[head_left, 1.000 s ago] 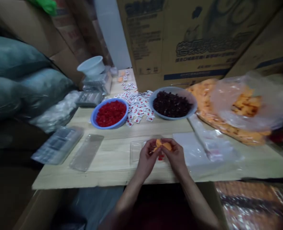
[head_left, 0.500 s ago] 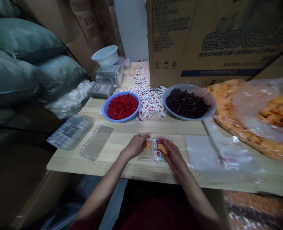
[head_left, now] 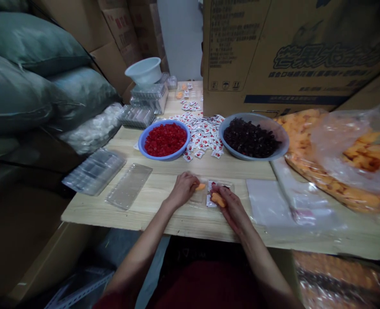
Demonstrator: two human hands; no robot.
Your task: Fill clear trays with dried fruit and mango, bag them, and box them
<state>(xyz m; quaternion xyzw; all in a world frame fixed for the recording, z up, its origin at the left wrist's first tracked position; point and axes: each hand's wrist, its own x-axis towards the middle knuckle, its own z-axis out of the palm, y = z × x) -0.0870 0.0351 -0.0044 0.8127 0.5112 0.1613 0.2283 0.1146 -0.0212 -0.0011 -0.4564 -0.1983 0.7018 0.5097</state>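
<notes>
Below me, the clear tray (head_left: pixel 196 198) lies on the table (head_left: pixel 164 216) between my hands, with white packets (head_left: pixel 211 201) in its right side. My left hand (head_left: pixel 186 187), at the tray's ten o'clock, is closed, its fingertips pinching a small orange piece (head_left: pixel 200 187) over the tray. My right hand (head_left: pixel 231 205), at its four o'clock, grips a larger orange piece (head_left: pixel 218 199) between thumb and fingers.

From the tray, I see a flat clear lid (head_left: pixel 129 187) at nine o'clock and plastic sleeves (head_left: pixel 263 198) at three. A blue bowl (head_left: pixel 164 158) of red bits sits at eleven, loose packets (head_left: pixel 203 134) at twelve, and a pale bowl (head_left: pixel 284 139) of dark pieces at one. Farther off, a bulging orange bag (head_left: pixel 318 165) rests at two.
</notes>
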